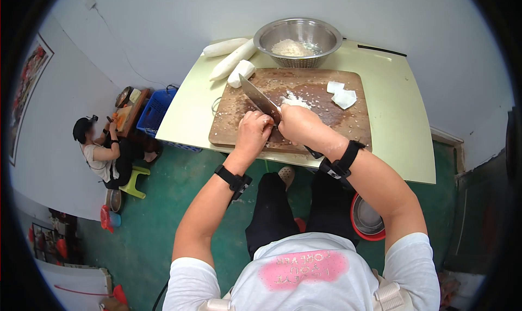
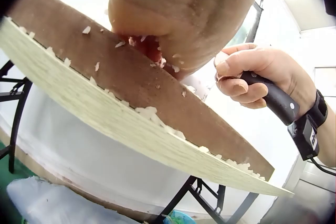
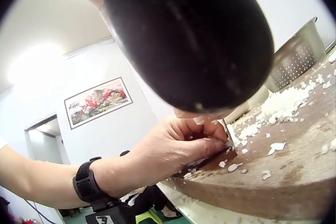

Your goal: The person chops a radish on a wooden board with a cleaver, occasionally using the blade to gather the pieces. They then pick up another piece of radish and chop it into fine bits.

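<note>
My right hand (image 1: 298,124) grips the black handle (image 2: 273,98) of a broad kitchen knife (image 1: 258,98). The blade points away to the left over a wooden cutting board (image 1: 331,127). Close against the blade's left side, my left hand (image 1: 254,131) rests on the board near its front edge. Its fingers are curled with the thumb tucked in; what lies under them is hidden, so I cannot tell if they hold a piece. Finely chopped white bits (image 3: 287,103) form a small heap right of the blade, and crumbs stick along the board's side.
Peeled white radishes (image 1: 234,61) and a cut radish piece (image 1: 242,73) lie at the back left. A steel colander (image 1: 298,25) holds white shreds. Two white slices (image 1: 343,98) lie on the board's right. Another person (image 1: 103,153) sits at far left by a blue crate (image 1: 156,112).
</note>
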`<move>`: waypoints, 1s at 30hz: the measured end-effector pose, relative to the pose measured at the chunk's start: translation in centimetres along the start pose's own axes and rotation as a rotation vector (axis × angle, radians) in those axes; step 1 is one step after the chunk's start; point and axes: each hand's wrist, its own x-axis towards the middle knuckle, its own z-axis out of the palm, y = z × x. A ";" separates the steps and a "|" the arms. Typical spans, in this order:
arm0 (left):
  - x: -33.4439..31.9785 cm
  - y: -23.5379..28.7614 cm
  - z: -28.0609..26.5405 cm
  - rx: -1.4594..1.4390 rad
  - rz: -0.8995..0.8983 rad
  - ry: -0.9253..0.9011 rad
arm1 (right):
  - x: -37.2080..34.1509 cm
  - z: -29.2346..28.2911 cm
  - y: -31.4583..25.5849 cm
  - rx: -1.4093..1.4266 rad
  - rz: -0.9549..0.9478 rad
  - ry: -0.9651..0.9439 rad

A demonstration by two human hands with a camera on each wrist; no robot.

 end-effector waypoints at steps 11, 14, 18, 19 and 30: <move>-0.4 0.0 0.5 -0.050 -0.023 0.074 | 0.3 0.8 0.8 -0.008 -0.050 0.080; -0.5 0.0 0.5 -0.064 -0.022 0.080 | 0.1 0.1 1.5 0.085 -0.083 0.039; -0.4 0.0 0.6 -0.072 -0.028 0.085 | -0.6 -0.1 2.0 0.083 -0.100 0.100; -0.4 0.1 0.6 -0.078 -0.027 0.080 | -0.8 -0.3 1.6 0.048 -0.100 0.092; -0.4 -0.2 0.8 -0.046 -0.012 0.095 | 0.4 0.1 0.3 -0.108 -0.111 0.006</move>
